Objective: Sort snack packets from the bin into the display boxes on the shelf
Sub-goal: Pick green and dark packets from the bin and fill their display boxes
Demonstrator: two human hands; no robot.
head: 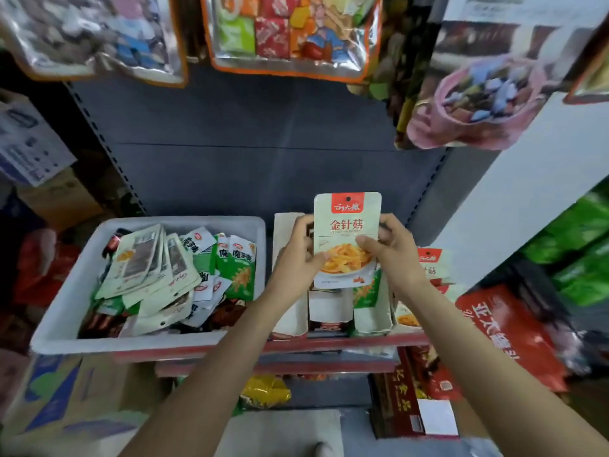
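Note:
A pale green snack packet with a red top label and a picture of orange strips is held upright above the display boxes. My left hand pinches its left edge and my right hand grips its right edge, thumb across the front. The white bin on the shelf to the left is full of several mixed packets, pale and green ones on top. Another packet of the same kind stands in the box at the far right. A green packet stands in the box just below the held one.
The red-edged shelf carries the bin and boxes against a grey back panel. Large snack bags hang overhead. Red cartons lean at the right, cardboard boxes sit low left, and a white panel rises at the right.

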